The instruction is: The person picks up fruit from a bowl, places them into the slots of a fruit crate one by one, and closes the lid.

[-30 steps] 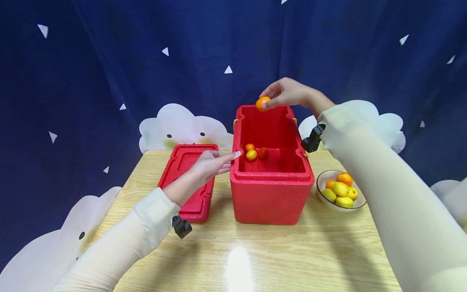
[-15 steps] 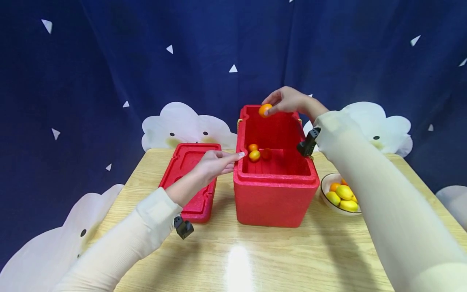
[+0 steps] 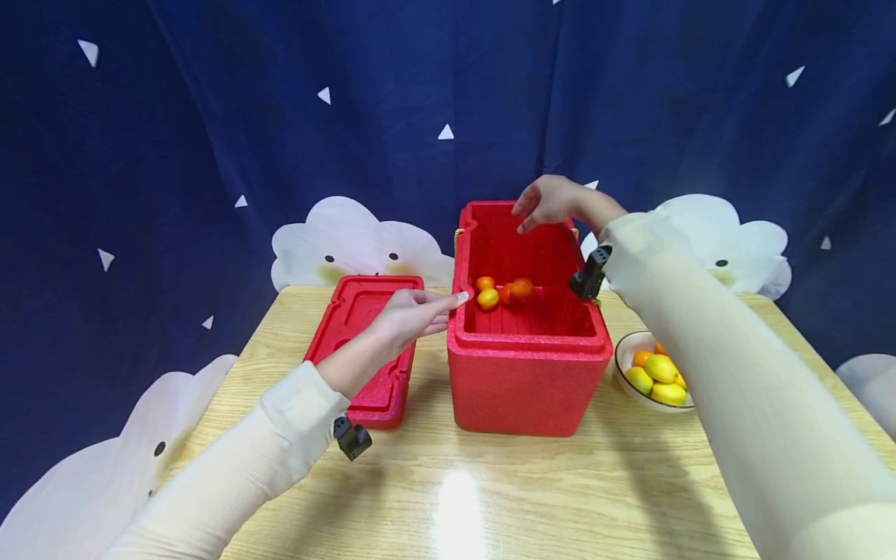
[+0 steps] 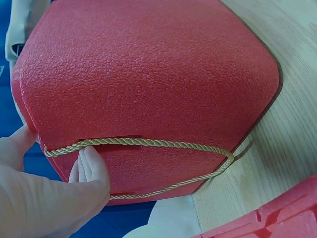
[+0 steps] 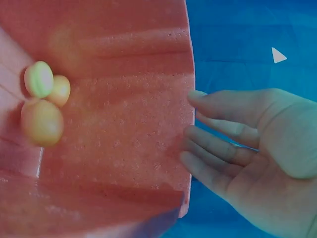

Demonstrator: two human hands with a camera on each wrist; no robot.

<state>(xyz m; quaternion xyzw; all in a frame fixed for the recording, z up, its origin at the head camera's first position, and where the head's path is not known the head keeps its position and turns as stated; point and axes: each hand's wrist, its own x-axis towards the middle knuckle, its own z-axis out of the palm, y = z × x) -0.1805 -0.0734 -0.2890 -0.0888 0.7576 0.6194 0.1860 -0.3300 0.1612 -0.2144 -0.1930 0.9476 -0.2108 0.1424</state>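
Note:
A deep red foam box [image 3: 532, 389], lidless, stands upright on the table. My left hand [image 3: 418, 313] holds its left wall near the rim, thumb on the edge and fingers against the outside by a gold rope handle [image 4: 163, 143]. My right hand [image 3: 549, 204] hovers over the box's far end with fingers parted and nothing between them. Inside, below it, a blurred orange fruit [image 3: 521, 288] lies or drops beside a redder one, partly hidden. Another orange fruit [image 3: 484, 284] and a yellow fruit [image 3: 488, 299] rest close by on the box floor.
A red foam lid [image 3: 378, 389] lies on the table left of the box. To the right, a pale dark-rimmed bowl [image 3: 621, 359] holds several lemons and orange fruits, partly hidden by my right sleeve. A dark blue curtain [image 3: 392, 101] hangs behind the table.
My right hand lowered slightly over the box and let go of the orange fruit, which is now down inside. The left hand keeps its place on the rim. The view has shifted slightly.

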